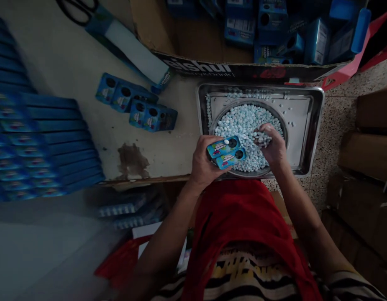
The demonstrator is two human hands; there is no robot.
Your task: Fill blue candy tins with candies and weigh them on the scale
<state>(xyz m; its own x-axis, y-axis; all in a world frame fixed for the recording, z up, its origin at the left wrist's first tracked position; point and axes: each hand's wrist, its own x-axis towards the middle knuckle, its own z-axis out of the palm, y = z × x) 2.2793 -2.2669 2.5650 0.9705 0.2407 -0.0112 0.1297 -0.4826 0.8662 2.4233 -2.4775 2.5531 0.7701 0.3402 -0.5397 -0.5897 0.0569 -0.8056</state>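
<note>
Grasping two small boxes [226, 160] in the left hand [200, 162], over the near left rim of the round pan [286, 134]; cupping candies [262, 139] in the right hand [275, 147]. Could lose the candy [226, 141] lying on one box by tilting, or spill the handful by loosening the grip

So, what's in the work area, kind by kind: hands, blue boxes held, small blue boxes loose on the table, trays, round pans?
Hands: 2, left hand and right hand
Held blue boxes: 2
Loose blue boxes: 4
Metal tray: 1
Round pan: 1
Total: 10
</note>
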